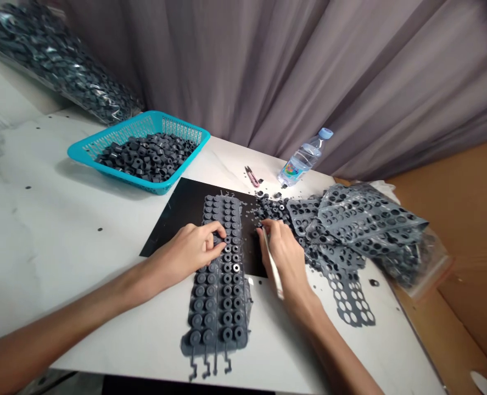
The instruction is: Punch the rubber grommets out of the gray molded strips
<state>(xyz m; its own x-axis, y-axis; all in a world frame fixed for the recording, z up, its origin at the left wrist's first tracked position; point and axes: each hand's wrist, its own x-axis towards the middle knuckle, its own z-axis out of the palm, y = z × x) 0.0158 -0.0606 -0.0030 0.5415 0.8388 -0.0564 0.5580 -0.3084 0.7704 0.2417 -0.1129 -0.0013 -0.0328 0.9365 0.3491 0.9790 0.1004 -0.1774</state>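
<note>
A dark grey moulded rubber sheet [216, 280] with rows of round, ring-like pieces lies lengthwise before me, partly on a black mat [177, 208]. My left hand [197, 244] is over its middle, thumb and forefinger curled close together at one of the rows. What lies between those fingertips is too small to make out. My right hand [282, 247] is closed around a slim white stick-like tool [273, 266], whose far end is hidden by the fingers. Its fingertips are beside a heap of loose grey rubber pieces [274, 209], to the right of the sheet.
A blue basket [164, 185] of small rubber pieces stands back left, with a large filled plastic bag [66, 60] behind it. Pink-handled thread snips [252, 176] and a water bottle [304, 159] are at the back. Perforated leftover sheets [352, 299] pile up at right.
</note>
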